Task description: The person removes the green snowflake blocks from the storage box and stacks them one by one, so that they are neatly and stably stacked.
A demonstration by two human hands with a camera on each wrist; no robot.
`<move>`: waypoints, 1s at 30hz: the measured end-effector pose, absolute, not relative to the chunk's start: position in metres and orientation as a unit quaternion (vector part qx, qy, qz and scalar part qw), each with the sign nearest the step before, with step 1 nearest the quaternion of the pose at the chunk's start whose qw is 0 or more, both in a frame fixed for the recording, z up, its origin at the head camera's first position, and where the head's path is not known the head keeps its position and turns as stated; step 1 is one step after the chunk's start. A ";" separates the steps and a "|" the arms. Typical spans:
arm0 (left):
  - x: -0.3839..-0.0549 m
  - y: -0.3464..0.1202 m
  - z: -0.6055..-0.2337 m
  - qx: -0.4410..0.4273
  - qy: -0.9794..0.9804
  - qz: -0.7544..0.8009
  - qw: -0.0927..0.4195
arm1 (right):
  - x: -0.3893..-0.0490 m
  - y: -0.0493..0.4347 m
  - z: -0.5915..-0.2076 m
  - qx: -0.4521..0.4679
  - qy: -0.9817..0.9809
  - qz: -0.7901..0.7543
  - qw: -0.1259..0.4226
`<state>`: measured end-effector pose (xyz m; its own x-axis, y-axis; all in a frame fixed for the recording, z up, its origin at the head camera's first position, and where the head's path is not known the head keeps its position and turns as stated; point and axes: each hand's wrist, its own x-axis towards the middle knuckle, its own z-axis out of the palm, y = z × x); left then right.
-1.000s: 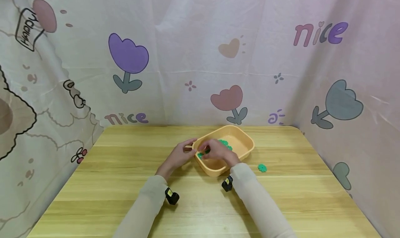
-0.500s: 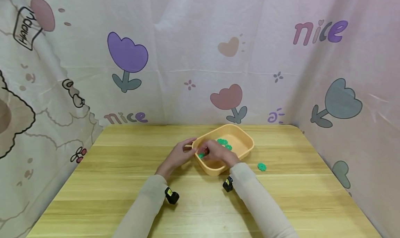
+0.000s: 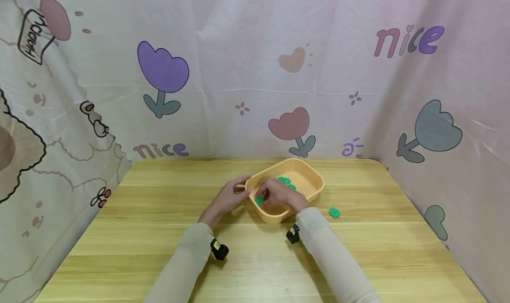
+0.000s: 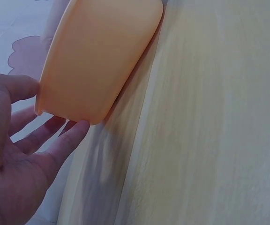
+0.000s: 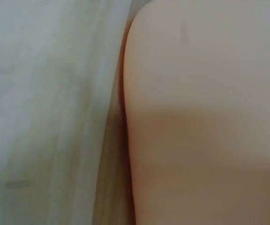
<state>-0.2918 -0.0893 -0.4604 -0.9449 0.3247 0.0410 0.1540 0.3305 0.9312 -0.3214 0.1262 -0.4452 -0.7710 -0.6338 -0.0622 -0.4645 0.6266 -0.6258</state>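
Left grip (image 3: 228, 198) clamped on yellow basin's (image 3: 307, 178) end, right grip (image 3: 280, 193) inside, pinching green disc (image 3: 259, 201), other discs (image 3: 284, 180) just beyond it, loose disc (image 3: 334, 212) rightward on tabletop (image 3: 398, 250)

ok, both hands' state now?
Left hand: holding the yellow tub by its end.
Right hand: in the tub at a green piece; grip can't be told.

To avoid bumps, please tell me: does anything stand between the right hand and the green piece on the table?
Yes, the near tub wall: the right hand is inside, the green piece outside. Past that wall, nothing visible stands between them.
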 end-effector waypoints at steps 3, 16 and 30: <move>-0.291 -0.090 -0.461 0.152 0.812 0.559 0.076 | -0.320 0.128 -0.444 -0.301 0.894 -0.302 0.138; -0.292 -0.090 -0.462 0.151 0.807 0.566 0.076 | -0.317 0.149 -0.433 -0.334 0.872 -0.349 0.085; -0.292 -0.091 -0.463 0.145 0.811 0.562 0.076 | -0.301 0.190 -0.415 -0.309 0.872 -0.377 0.040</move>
<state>-0.2917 -0.0913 -0.4626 -0.9462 0.3211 0.0392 0.1495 0.3268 0.9332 -0.3014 0.1902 -0.4146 -0.8061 -0.5686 0.1641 -0.5090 0.5245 -0.6825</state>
